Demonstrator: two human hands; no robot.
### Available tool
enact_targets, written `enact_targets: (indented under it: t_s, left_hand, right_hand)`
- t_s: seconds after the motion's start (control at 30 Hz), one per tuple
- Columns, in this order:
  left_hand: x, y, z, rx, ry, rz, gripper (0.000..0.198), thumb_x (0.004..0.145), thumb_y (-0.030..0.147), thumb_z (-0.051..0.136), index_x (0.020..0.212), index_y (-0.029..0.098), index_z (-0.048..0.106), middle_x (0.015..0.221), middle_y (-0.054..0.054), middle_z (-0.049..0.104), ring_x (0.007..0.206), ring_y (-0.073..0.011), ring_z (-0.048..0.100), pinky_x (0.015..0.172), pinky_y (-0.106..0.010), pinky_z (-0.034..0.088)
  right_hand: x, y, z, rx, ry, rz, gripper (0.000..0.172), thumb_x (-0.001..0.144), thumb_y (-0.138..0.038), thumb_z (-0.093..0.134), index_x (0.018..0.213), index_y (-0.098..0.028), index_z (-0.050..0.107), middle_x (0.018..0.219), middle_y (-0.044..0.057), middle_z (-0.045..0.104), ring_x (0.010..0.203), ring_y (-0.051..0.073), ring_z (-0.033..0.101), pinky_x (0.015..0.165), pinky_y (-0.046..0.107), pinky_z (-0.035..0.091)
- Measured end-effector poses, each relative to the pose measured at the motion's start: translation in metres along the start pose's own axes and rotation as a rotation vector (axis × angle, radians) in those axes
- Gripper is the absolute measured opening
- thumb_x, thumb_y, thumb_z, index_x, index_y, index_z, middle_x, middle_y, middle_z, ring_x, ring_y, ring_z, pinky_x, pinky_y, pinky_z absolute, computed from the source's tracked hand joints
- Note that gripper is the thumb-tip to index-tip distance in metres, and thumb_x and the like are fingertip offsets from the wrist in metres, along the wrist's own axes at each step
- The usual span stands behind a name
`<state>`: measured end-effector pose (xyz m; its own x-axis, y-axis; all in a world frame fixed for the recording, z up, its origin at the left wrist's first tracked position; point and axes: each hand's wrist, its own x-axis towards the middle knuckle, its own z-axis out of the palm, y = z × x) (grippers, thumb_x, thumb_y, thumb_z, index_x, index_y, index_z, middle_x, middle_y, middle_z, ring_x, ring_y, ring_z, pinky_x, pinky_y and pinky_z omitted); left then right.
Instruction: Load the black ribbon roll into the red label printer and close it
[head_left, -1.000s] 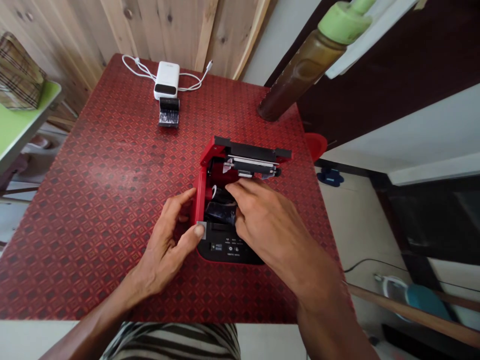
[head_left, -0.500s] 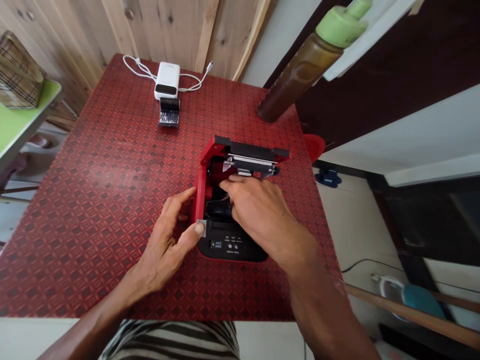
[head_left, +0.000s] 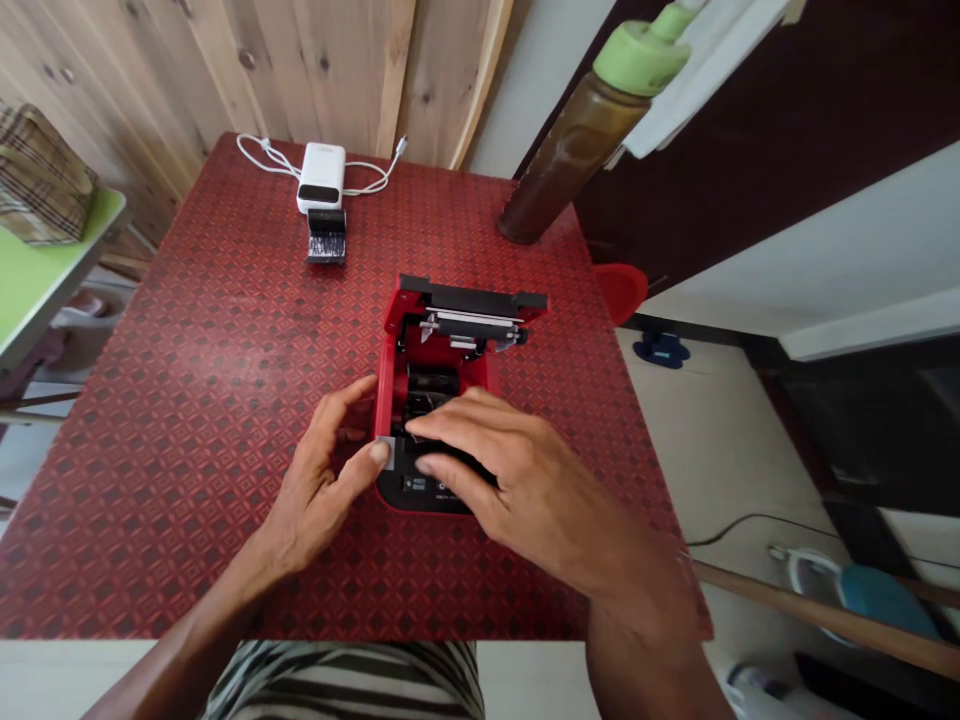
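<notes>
A red and black label printer [head_left: 384, 395] stands on the table with its lid [head_left: 469, 298] raised. Inside its bay lies a black roll [head_left: 432, 378], partly covered by my right hand. My left hand [head_left: 322, 470] grips the printer's left side, thumb on the grey patch [head_left: 388, 453] at the front corner and fingers along the red wall. Over the front of the bay is my right hand [head_left: 495, 455], its thumb and forefinger spread apart. Whether its fingertips touch the black strip is hard to see.
Behind the printer lie a curled black strip [head_left: 327, 240] and a white power bank [head_left: 322, 178] with a cable [head_left: 375, 184]. A tall brown bottle [head_left: 562, 150] with a green cap stands at the back right. A red stool [head_left: 621, 292] is beyond the table's right edge.
My right hand has come out of the bay toward the printer's front, and its fingers have spread. The black roll shows more. My left hand keeps its hold.
</notes>
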<state>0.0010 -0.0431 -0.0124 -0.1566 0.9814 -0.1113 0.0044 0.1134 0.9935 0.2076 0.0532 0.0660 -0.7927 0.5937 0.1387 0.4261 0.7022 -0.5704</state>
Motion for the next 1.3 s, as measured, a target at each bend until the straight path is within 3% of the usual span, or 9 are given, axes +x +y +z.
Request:
enact_targets:
  t_s: [0.1, 0.23, 0.43, 0.6, 0.73, 0.83, 0.93, 1.07, 1.3]
  left_hand:
    - [0.001, 0.002, -0.002, -0.025, -0.008, -0.022, 0.067, 0.108, 0.062, 0.074, 0.163, 0.027, 0.06, 0.165, -0.015, 0.068, 0.146, -0.0381, 0.068, 0.124, -0.058, 0.055]
    - [0.005, 0.012, -0.012, -0.019, -0.007, -0.052, 0.066, 0.107, 0.068, 0.071, 0.158, 0.026, 0.067, 0.159, -0.016, 0.074, 0.147, -0.0419, 0.069, 0.127, -0.064, 0.051]
    - [0.051, 0.043, -0.024, 0.155, 0.216, 0.221, 0.06, 0.105, 0.069, 0.074, 0.149, 0.028, 0.076, 0.155, -0.012, 0.076, 0.142, -0.0382, 0.07, 0.119, -0.055, 0.057]
    - [0.098, 0.059, -0.009, 0.069, 0.165, 0.327, 0.048, 0.108, 0.07, 0.071, 0.121, 0.027, 0.087, 0.132, -0.009, 0.083, 0.129, -0.0318, 0.074, 0.112, -0.045, 0.057]
    - [0.106, 0.063, 0.004, -0.045, 0.163, 0.281, 0.049, 0.106, 0.07, 0.075, 0.093, 0.023, 0.083, 0.104, -0.006, 0.082, 0.103, -0.0269, 0.077, 0.102, -0.043, 0.06]
    - [0.096, 0.064, 0.006, -0.031, 0.166, 0.253, 0.035, 0.1, 0.054, 0.085, 0.083, 0.023, 0.078, 0.112, -0.007, 0.083, 0.124, -0.0296, 0.075, 0.113, -0.044, 0.057]
    - [0.077, 0.06, 0.004, -0.022, 0.142, 0.17, 0.017, 0.091, 0.038, 0.09, 0.097, 0.025, 0.08, 0.131, -0.008, 0.08, 0.152, -0.0353, 0.062, 0.128, -0.05, 0.048]
    - [0.05, 0.045, 0.003, -0.117, 0.121, -0.026, 0.069, 0.083, 0.038, 0.096, 0.146, 0.032, 0.068, 0.164, -0.009, 0.066, 0.165, -0.0398, 0.051, 0.136, -0.06, 0.04]
    - [0.027, 0.033, 0.011, -0.301, -0.011, -0.195, 0.072, 0.089, 0.037, 0.089, 0.156, 0.027, 0.062, 0.177, -0.01, 0.058, 0.172, -0.0385, 0.044, 0.143, -0.059, 0.033]
  right_hand:
    - [0.001, 0.004, 0.006, 0.007, 0.095, -0.044, 0.025, 0.112, -0.006, 0.066, 0.1, -0.021, 0.081, 0.103, 0.006, 0.085, 0.093, 0.021, 0.079, 0.087, 0.036, 0.067]
    - [-0.003, 0.005, 0.008, -0.095, 0.226, -0.077, 0.02, 0.11, -0.005, 0.07, 0.096, -0.016, 0.081, 0.103, 0.009, 0.08, 0.093, 0.022, 0.075, 0.085, 0.037, 0.065]
    - [-0.015, -0.009, 0.027, -0.285, 0.333, -0.117, 0.019, 0.109, -0.003, 0.068, 0.113, -0.013, 0.084, 0.096, 0.008, 0.076, 0.087, 0.024, 0.069, 0.078, 0.038, 0.063]
    - [-0.031, -0.017, 0.033, -0.266, 0.346, -0.126, 0.028, 0.11, 0.003, 0.061, 0.126, -0.007, 0.081, 0.11, 0.011, 0.084, 0.095, 0.024, 0.076, 0.089, 0.04, 0.066]
    - [-0.039, -0.017, 0.033, -0.315, 0.444, -0.163, 0.024, 0.113, 0.001, 0.06, 0.118, -0.008, 0.082, 0.112, 0.012, 0.088, 0.1, 0.024, 0.082, 0.091, 0.04, 0.066]
    - [-0.042, -0.015, 0.036, -0.364, 0.521, -0.179, 0.021, 0.111, 0.002, 0.064, 0.114, -0.007, 0.082, 0.113, 0.015, 0.09, 0.103, 0.027, 0.084, 0.09, 0.041, 0.066]
    - [-0.045, -0.013, 0.042, -0.412, 0.563, -0.153, 0.022, 0.109, 0.003, 0.064, 0.115, -0.008, 0.083, 0.107, 0.014, 0.089, 0.099, 0.027, 0.082, 0.085, 0.042, 0.065]
    - [-0.051, -0.011, 0.047, -0.451, 0.602, -0.138, 0.019, 0.108, 0.002, 0.069, 0.115, -0.01, 0.082, 0.101, 0.012, 0.088, 0.094, 0.025, 0.081, 0.083, 0.04, 0.066]
    - [-0.051, -0.008, 0.048, -0.425, 0.581, -0.063, 0.023, 0.107, 0.0, 0.072, 0.124, -0.015, 0.077, 0.136, 0.017, 0.087, 0.128, 0.031, 0.083, 0.109, 0.046, 0.066]
